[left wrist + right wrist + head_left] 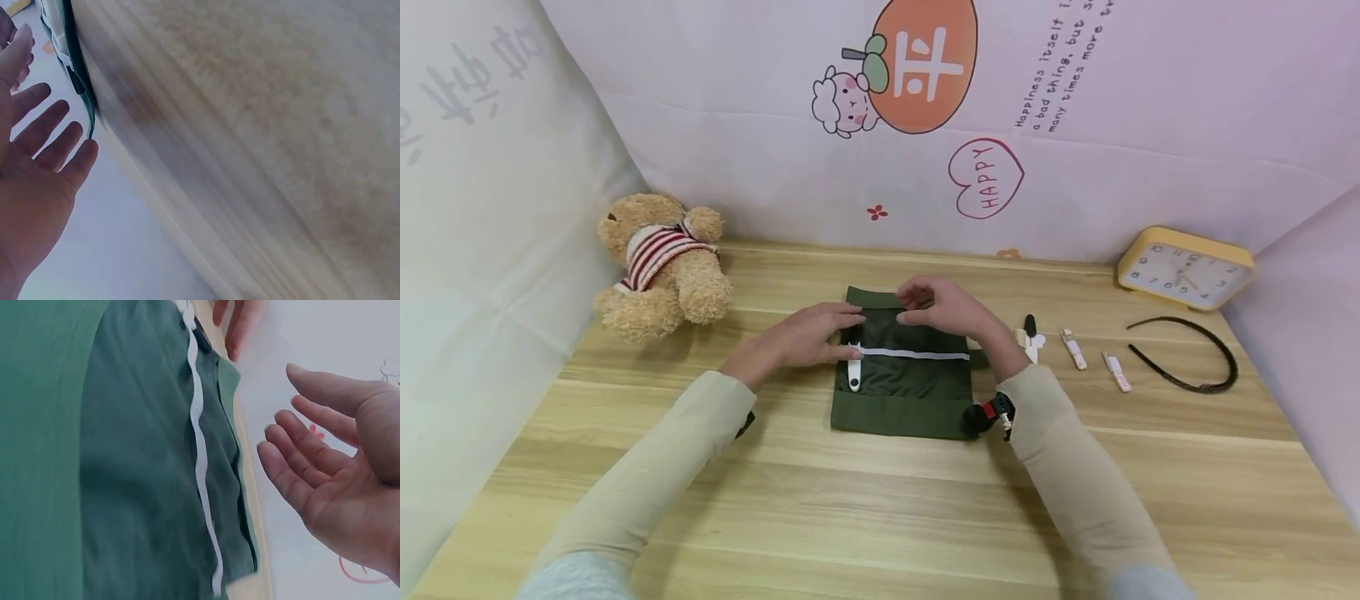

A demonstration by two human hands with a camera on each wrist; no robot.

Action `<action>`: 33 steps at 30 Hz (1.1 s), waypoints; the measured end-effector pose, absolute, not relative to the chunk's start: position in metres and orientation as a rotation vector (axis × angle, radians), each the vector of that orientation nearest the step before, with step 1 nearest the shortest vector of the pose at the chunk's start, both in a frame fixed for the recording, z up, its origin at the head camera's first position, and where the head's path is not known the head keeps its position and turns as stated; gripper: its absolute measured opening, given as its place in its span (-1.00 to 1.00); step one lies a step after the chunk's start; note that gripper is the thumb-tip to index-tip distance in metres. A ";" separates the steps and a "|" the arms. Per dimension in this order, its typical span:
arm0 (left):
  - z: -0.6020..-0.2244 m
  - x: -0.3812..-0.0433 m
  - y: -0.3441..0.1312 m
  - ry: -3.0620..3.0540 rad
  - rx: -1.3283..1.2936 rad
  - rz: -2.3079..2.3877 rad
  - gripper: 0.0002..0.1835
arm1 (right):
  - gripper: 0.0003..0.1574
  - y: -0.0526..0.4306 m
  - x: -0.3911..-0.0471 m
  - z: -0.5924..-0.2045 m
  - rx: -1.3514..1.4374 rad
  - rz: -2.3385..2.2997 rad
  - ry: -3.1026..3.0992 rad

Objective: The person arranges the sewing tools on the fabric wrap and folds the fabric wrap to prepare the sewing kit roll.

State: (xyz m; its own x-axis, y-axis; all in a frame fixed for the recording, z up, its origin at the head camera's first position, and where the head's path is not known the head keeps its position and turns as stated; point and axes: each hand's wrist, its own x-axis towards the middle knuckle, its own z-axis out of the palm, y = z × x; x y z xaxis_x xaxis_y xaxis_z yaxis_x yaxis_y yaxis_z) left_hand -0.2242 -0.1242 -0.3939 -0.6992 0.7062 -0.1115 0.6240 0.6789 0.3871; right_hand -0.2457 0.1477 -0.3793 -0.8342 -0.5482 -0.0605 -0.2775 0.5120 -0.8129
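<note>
Head view: green cloth (902, 415) lies spread on the wooden surface (820, 517), white elastic band (917, 355) across it. Left hand (808, 337) over its left edge, fingers extended, thumb at a white handled item (854, 372); contact unclear. Right hand (947, 308) above the far right part, fingers loosely bent, nothing held. Two clips (1073, 348) and a black headband (1228, 367) farther right.

Left wrist: left hand's fingers spread, holding nothing; cloth's edge just beyond.

Right wrist: right hand relaxed, palm empty; band wavy along the cloth.
</note>
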 end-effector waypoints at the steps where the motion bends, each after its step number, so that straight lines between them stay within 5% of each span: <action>1: -0.394 -0.224 -0.124 2.642 1.067 0.471 -0.27 | -0.47 0.151 -0.245 -0.379 -0.694 -1.240 2.451; 33: -0.405 -0.217 -0.108 2.591 1.157 0.396 -0.37 | -0.44 0.249 -0.210 -0.376 -0.638 -1.146 2.669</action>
State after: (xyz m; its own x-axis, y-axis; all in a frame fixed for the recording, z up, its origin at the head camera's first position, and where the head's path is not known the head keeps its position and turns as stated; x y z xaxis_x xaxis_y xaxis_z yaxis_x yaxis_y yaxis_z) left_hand -0.2173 -0.1080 -0.4049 -0.6419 0.7544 -0.1374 0.6788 0.6424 0.3558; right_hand -0.2099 0.2493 -0.3758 -0.8947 -0.4464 0.0143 -0.3179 0.6139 -0.7225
